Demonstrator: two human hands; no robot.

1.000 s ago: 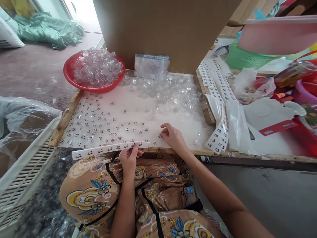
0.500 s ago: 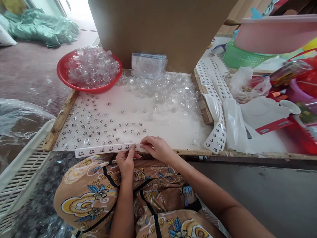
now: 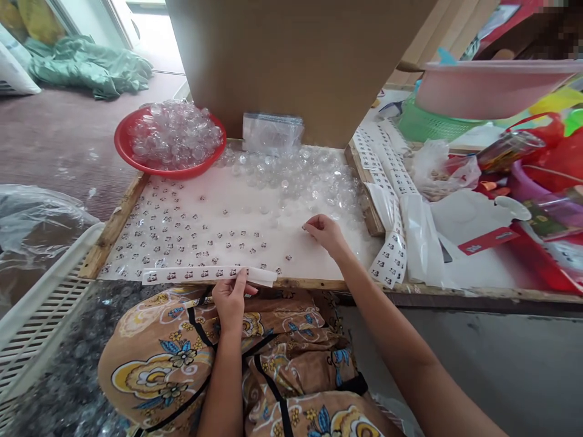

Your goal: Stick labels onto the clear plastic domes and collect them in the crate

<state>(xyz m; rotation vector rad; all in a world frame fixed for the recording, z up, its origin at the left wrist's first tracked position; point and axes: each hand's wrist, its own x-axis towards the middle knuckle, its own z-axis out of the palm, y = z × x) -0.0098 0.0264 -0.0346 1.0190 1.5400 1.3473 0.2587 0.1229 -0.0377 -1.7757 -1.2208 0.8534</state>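
Note:
A white strip point(image 3: 182, 275) with a row of small panda stickers lies along the front edge of the white board point(image 3: 310, 258). My left hand point(image 3: 231, 297) pinches its right part between thumb and fingers. My right hand point(image 3: 325, 233) is over the board's middle right, fingers pinched together; whatever is between the fingertips is too small to name. Many small panda stickers point(image 3: 181, 249) spread over the board's left half, seemingly on clear round pieces. A heap of clear round pieces point(image 3: 319, 176) lies at the back right of the board.
A red bowl point(image 3: 122, 149) heaped with clear pieces sits at the back left corner. Behind the board stand a clear bag point(image 3: 272, 132) and a large cardboard panel point(image 3: 291, 54). More sticker strips point(image 3: 389, 258), a pink basin point(image 3: 483, 91) and a white basket point(image 3: 50, 291) flank the board.
My right hand has left the strip and moved right and forward over the board. Another panda sticker now shows near the front middle. My left hand still holds the strip.

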